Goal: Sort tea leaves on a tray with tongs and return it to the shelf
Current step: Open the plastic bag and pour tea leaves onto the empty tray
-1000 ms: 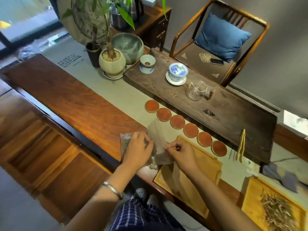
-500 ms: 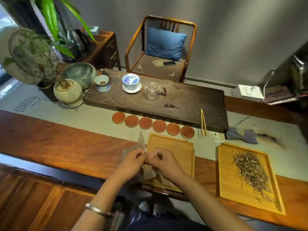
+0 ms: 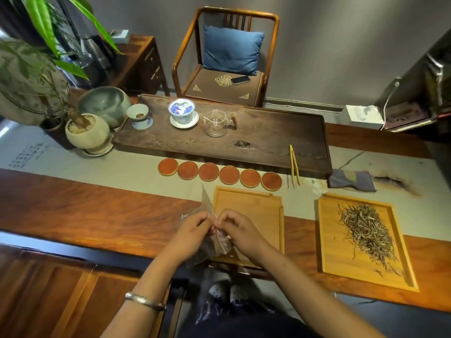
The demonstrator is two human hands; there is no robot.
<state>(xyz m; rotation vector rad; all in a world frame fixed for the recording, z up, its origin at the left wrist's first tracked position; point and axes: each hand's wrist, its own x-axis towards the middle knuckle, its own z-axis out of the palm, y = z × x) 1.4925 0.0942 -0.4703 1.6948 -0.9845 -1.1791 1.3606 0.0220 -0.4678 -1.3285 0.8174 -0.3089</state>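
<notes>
A clear plastic bag (image 3: 214,242) holding dark tea is pinched at its top between my left hand (image 3: 194,228) and my right hand (image 3: 240,230), just over the near-left corner of an empty light wooden tray (image 3: 253,211). A second light tray (image 3: 327,242) to the right carries a heap of pale tea leaves (image 3: 366,230). Yellow tongs (image 3: 294,164) lie untouched across the front right edge of the dark tea board (image 3: 268,140), well beyond both hands.
Several round orange coasters (image 3: 219,173) line up behind the empty tray. On the dark board stand a blue-white lidded cup (image 3: 181,112), a glass pitcher (image 3: 216,123) and a small cup (image 3: 140,115). Potted plants (image 3: 85,128) are far left, a folded grey cloth (image 3: 351,180) right, a chair (image 3: 227,59) behind.
The view has swung right and up, bringing the tray of leaves fully into sight. My hands have come closer together on the top of the bag.
</notes>
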